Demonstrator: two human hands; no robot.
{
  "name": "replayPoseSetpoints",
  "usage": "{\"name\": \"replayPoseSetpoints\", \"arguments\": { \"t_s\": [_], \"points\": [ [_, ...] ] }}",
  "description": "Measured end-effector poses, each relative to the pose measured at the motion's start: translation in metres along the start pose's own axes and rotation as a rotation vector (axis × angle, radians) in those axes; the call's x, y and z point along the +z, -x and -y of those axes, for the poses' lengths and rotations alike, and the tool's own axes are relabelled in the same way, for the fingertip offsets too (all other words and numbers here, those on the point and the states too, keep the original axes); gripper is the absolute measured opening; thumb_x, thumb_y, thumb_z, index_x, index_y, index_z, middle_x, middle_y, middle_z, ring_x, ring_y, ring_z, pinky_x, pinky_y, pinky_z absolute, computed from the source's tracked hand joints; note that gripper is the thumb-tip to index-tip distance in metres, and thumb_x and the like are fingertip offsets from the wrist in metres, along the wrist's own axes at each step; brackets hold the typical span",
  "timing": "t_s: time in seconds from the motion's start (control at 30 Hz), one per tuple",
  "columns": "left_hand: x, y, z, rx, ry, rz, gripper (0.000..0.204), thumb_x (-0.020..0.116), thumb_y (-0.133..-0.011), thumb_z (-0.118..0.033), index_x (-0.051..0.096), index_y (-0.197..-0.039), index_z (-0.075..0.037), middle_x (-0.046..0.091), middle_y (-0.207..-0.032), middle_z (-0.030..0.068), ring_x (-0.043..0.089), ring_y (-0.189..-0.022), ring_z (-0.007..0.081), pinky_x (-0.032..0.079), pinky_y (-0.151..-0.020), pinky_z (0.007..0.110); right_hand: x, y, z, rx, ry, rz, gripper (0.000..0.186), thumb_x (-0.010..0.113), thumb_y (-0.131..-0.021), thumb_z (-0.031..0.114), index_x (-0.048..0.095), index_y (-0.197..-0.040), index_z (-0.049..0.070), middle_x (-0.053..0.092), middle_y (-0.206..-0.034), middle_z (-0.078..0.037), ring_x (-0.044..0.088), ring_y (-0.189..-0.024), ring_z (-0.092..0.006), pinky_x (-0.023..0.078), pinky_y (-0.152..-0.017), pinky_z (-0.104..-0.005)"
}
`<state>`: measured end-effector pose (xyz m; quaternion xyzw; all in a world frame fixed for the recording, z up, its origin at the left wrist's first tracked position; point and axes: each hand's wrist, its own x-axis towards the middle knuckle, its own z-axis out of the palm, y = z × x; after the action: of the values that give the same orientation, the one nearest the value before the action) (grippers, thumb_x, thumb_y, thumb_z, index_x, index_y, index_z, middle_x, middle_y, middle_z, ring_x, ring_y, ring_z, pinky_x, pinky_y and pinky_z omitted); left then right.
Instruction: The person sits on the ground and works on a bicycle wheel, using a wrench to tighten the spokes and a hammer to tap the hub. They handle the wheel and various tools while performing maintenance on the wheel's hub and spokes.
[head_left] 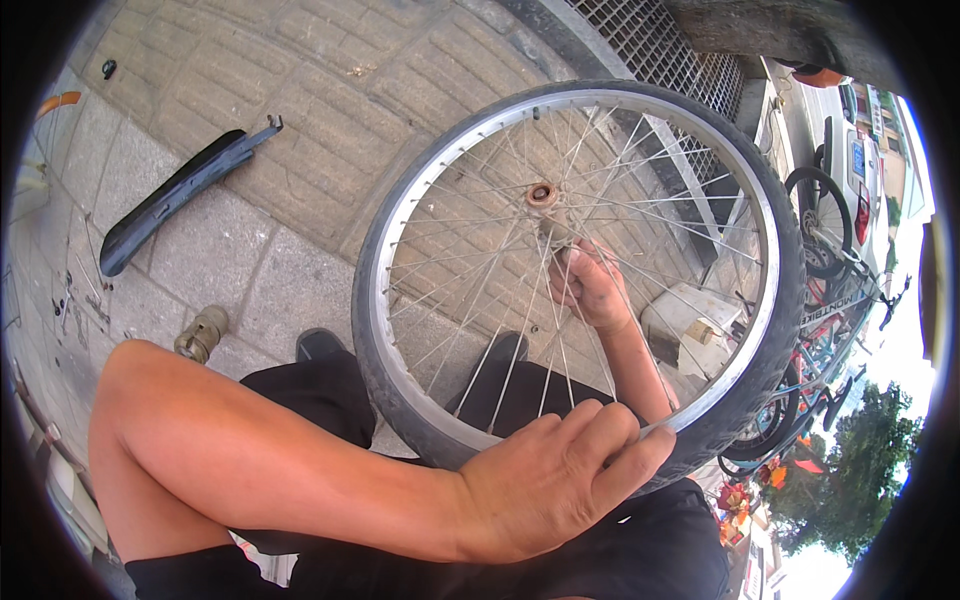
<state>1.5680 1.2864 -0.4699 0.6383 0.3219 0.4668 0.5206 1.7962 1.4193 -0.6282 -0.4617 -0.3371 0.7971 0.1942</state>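
Note:
A bicycle wheel (374, 292) with a black tyre, silver rim and spokes is held tilted over my legs. My left hand (560, 478) reaches across from the left, its fingers curled over the near rim and tyre. Behind the spokes, my right hand (585, 280) grips the hub (548, 215) from below; its fingertips are partly hidden. The hub's upper end shows a rusty ring.
A black mudguard-like piece (175, 205) and an olive cylindrical object (202, 332) lie on the paving at left. A metal grate (660, 50) runs along the back. A pale container (680, 330), parked bicycles (820, 230) and a white car (855, 170) are at right.

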Motion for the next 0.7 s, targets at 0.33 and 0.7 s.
{"name": "replayPoseSetpoints", "arguments": {
  "t_s": [0.33,0.7],
  "points": [
    [-0.0023,-0.0079,-0.0005,0.015,-0.007,-0.061,0.061,0.067,-0.092,-0.003,0.047,-0.149,0.004,0.053,-0.107,0.0117,0.059,-0.091,0.0266,0.055,-0.082,0.036,-0.0058,-0.0039,0.0027,-0.028,0.026,-0.007,0.03,0.066,-0.106,0.032,0.055,-0.115,0.006,0.041,-0.073,0.005,0.034,-0.057,-0.0065,0.031,-0.051,-0.0258],
    [-0.0065,-0.0018,0.0,0.014,-0.017,-0.046,0.061,0.067,-0.093,-0.003,0.047,-0.15,0.004,0.053,-0.108,0.0114,0.059,-0.09,0.0256,0.055,-0.08,0.035,-0.0055,-0.0077,-0.0015,-0.058,0.017,0.007,0.03,0.067,-0.104,0.029,0.056,-0.114,0.002,0.043,-0.072,0.003,0.036,-0.056,-0.0066,0.033,-0.05,-0.0258]
  ]
}}
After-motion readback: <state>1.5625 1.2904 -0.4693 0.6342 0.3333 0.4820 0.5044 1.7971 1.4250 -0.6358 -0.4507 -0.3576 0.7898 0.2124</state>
